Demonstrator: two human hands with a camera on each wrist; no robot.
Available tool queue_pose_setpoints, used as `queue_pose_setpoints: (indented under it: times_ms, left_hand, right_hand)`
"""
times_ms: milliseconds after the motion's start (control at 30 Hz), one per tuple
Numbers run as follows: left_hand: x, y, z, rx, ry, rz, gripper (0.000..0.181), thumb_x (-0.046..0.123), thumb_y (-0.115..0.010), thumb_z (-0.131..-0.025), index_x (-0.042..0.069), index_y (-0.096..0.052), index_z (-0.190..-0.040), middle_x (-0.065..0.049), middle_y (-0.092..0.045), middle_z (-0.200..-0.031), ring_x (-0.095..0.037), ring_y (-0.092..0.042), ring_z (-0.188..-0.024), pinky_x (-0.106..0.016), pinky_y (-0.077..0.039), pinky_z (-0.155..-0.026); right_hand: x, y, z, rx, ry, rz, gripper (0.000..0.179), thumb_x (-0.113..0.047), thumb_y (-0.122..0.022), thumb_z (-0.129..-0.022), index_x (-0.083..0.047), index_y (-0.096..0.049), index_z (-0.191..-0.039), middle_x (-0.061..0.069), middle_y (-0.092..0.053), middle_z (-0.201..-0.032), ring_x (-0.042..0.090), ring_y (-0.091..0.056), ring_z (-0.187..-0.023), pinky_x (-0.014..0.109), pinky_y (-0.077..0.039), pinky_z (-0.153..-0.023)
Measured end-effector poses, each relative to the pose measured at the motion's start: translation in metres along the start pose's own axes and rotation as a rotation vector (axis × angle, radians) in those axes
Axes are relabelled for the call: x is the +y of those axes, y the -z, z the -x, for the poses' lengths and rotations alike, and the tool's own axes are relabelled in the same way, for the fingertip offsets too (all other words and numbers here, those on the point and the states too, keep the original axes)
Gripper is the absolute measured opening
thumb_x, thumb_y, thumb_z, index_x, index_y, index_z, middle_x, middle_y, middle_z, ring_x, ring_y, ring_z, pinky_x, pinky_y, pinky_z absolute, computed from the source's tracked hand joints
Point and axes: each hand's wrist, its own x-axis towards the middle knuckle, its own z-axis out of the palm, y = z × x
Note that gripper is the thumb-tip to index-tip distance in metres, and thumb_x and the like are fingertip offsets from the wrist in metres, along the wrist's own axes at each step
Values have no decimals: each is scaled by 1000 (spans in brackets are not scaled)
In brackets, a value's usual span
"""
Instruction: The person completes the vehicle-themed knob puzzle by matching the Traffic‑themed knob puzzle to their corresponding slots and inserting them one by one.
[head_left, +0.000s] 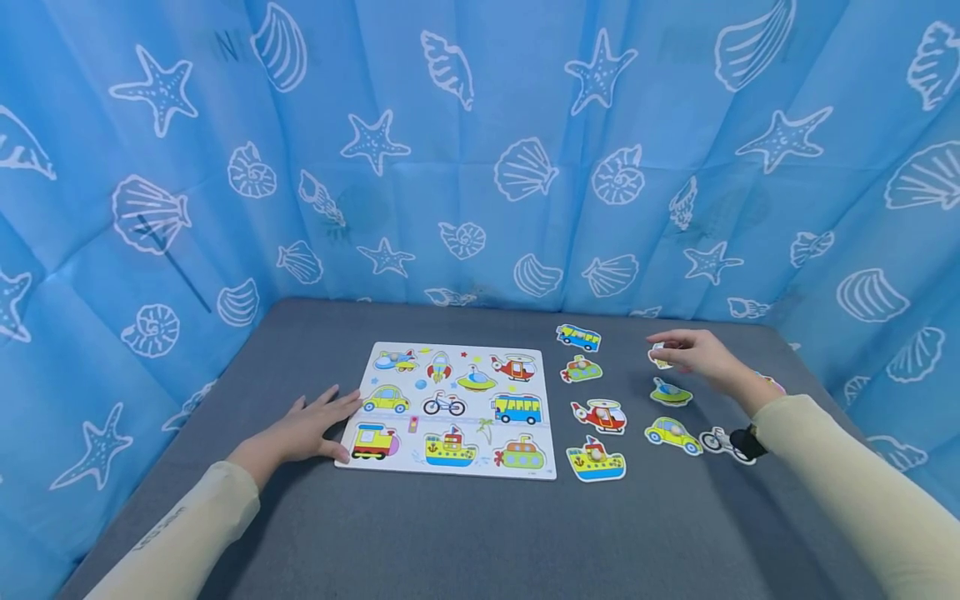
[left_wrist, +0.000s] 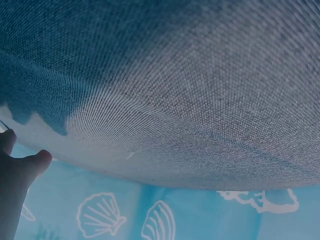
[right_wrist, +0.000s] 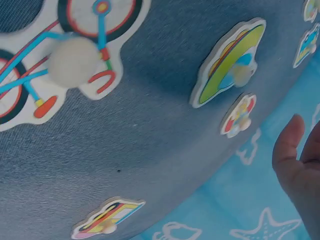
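White board (head_left: 431, 427), left hand (head_left: 311, 429) spread, right hand (head_left: 705, 357) parted, partly hiding one piece (head_left: 662, 364)

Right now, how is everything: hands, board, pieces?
left hand, touching board edge
right hand, near rocket piece
board, lying flat
rocket piece, loose, flat
bus piece, loose
submarine piece, loose
helicopter piece, loose
ship piece, loose
UFO piece, loose
car piece, loose
bicycle piece, loose
train piece, loose

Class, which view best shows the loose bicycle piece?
Right wrist: the bicycle piece is large, its knob plain, though the frame crops it. The head view shows it small, partly hidden by a black wrist device; the left wrist view shows none of it.
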Motion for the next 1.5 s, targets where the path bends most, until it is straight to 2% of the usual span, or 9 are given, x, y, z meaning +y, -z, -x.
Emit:
queue_pose_setpoints:
  times_ms: [167,433,700,900,1033,1233,1500]
  left_hand:
    - [-1,-1,0,8,4,-5,100,53,-76,-74,8,-33,-152,-15,-26,-158,-47,-9,-144,-72,-3,-106]
    - [-2,0,-1,7,-5,-5,100,55,-75,-74,9,-32,-152,-14,-25,-158,-46,-8,-144,-72,-3,-106]
    - [-3,-1,-2,11,-6,-9,100,55,-75,-74,9,-32,-152,-14,-25,-158,-47,-8,-144,-72,-3,-106]
    - [-5,-1,-2,11,1,2,101,55,-75,-74,9,-32,-152,-14,-25,-158,-46,-7,-144,-72,-2,-106]
    - [-5,-1,-1,11,0,11,101,55,-75,-74,9,-31,-152,-14,-24,-158,-46,-7,-144,-72,-2,-106]
    - [-3,-1,1,14,-15,18,101,55,-75,-74,9,-32,-152,-14,-25,-158,-47,-9,-143,-72,-2,-106]
    - [-4,-1,-1,7,-18,23,103,57,-74,-73,9,-31,-152,-14,-24,-158,-47,-7,-144,-72,-2,-105]
  right_hand:
    - [8,5,-2,-7,-16,2,51,-21,-53,-101,11,-42,-139,31,-52,-128,46,-50,-118,60,-44,-94]
    - [19,9,-5,15,-44,1,52,-22,-55,-101,11,-42,-139,29,-51,-126,37,-55,-112,55,-49,-90]
    - [27,8,-13,38,-81,-51,52,-19,-56,-100,12,-41,-139,27,-53,-122,44,-49,-118,56,-47,-93]
    - [34,10,-22,41,-106,-48,55,-23,-56,-100,10,-40,-141,27,-50,-124,46,-46,-121,57,-45,-94]
    - [38,9,-25,35,-130,-56,56,-23,-54,-101,10,-36,-143,32,-43,-132,48,-41,-126,58,-42,-98]
    - [43,11,-27,53,-219,-65,60,-25,-54,-101,6,-31,-147,34,-27,-148,50,-29,-135,60,-35,-103]
    - [51,15,-30,58,-263,-72,63,-25,-57,-99,6,-31,-147,34,-16,-153,50,-18,-139,61,-28,-107]
